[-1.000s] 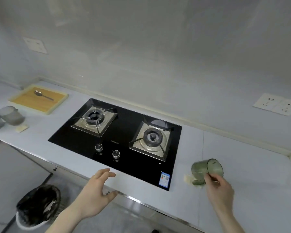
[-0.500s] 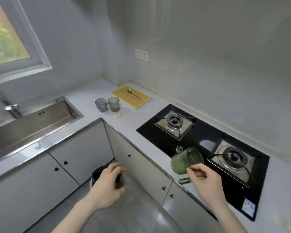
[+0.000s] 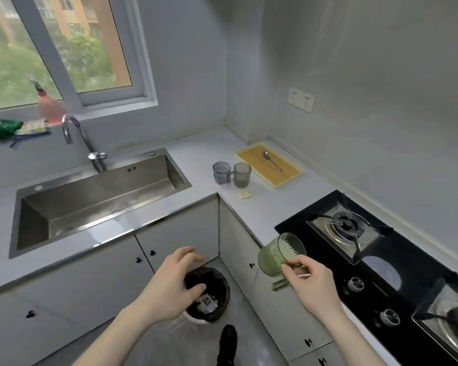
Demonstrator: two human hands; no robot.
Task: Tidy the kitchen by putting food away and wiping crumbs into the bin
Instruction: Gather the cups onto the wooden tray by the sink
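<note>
My right hand point(image 3: 308, 283) grips a green see-through cup point(image 3: 276, 256) by its rim, tilted on its side in the air just off the counter edge. Down on the floor in the cabinet corner stands a bin point(image 3: 212, 294) lined with a black bag. My left hand point(image 3: 171, 289) hovers over the bin's left side, fingers spread and holding nothing. A small pale crumb piece point(image 3: 245, 194) lies on the white counter point(image 3: 262, 207) near two grey cups point(image 3: 232, 174).
A yellow cutting board point(image 3: 288, 175) carrying a spoon point(image 3: 271, 160) sits in the counter corner. The steel sink point(image 3: 95, 196) with a tap is at left. The black gas hob point(image 3: 381, 260) fills the right. My dark shoe point(image 3: 228, 339) stands beside the bin.
My view has swung left from the hob to the sink corner. My right hand lifted the green cup off the counter and carried it leftward; my left hand now hangs over the bin.
</note>
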